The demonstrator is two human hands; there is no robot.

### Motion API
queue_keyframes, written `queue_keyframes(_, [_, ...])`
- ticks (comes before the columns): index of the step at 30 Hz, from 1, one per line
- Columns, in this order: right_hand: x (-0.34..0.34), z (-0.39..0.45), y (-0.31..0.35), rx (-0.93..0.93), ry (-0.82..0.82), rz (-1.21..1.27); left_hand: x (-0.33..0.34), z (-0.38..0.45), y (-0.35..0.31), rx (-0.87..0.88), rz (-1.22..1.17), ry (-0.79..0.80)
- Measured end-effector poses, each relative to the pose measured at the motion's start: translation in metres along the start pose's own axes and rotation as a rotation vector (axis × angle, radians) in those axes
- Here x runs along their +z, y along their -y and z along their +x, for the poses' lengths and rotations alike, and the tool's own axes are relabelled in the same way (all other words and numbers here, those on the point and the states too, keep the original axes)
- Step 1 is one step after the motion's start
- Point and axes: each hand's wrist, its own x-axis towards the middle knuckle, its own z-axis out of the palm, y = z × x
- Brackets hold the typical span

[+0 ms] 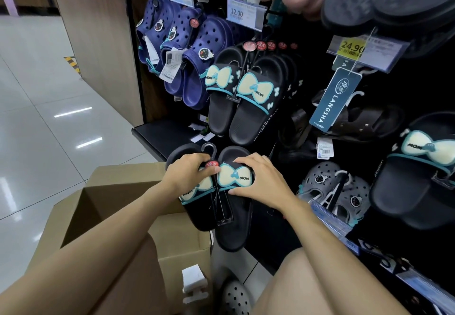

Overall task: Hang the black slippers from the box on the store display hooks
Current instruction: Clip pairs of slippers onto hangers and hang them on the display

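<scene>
A glossy pale tiled floor reflecting ceiling lights runs along the left, beside a tan wood-grain end panel of a black store display wall. On the wall's hooks hang navy perforated clogs with round badges, and just right of them a row of black slide slippers with cream bows edged in teal, one pair behind another. Clear price-tag holders stick out above, one reading 12.00, another with a yellow 24.90 label. Further right hang a dark blue LANGSHA card tag, grey perforated clogs and another black bow slipper. Below the display sits an open brown cardboard box on the floor, its flaps turned outward.

In front of the display, above the box's far edge, a pair of black bow slippers clipped to a black plastic hanger with a hook is held with the hook pointing up, below the hanging row and apart from it. The left hand curls its fingers over the left slipper's strap, the thumb near the red round sticker on the hanger. The right hand grips the right slipper across its cream bow, fingers bent over the strap and thumb along its lower edge.
</scene>
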Motion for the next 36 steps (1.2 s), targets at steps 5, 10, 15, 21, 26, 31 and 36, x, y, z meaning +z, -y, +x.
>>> queue_keyframes(5, [0.001, 0.003, 0.0, 0.003, -0.024, 0.08, -0.002, -0.002, -0.005, -0.039, -0.014, -0.075])
queue_keyframes(10, [0.001, 0.005, 0.002, -0.003, -0.007, 0.153, -0.003, -0.002, -0.006, -0.078, -0.065, -0.146])
queue_keyframes(15, [0.001, 0.005, 0.004, -0.024, 0.015, 0.207, -0.005, -0.002, -0.005, -0.156, -0.178, -0.225])
queue_keyframes(21, [0.005, 0.005, 0.009, -0.061, 0.103, 0.166, -0.007, -0.003, -0.002, -0.224, -0.129, -0.339])
queue_keyframes(26, [0.006, 0.004, 0.012, -0.065, 0.146, 0.14, -0.009, -0.002, 0.001, -0.223, -0.167, -0.37])
queue_keyframes(31, [0.004, 0.004, 0.014, -0.03, 0.004, 0.396, -0.008, -0.003, -0.002, -0.121, -0.091, -0.267])
queue_keyframes(36, [0.002, 0.006, 0.027, 0.06, -0.116, 0.599, -0.003, -0.003, -0.012, -0.001, 0.001, -0.151])
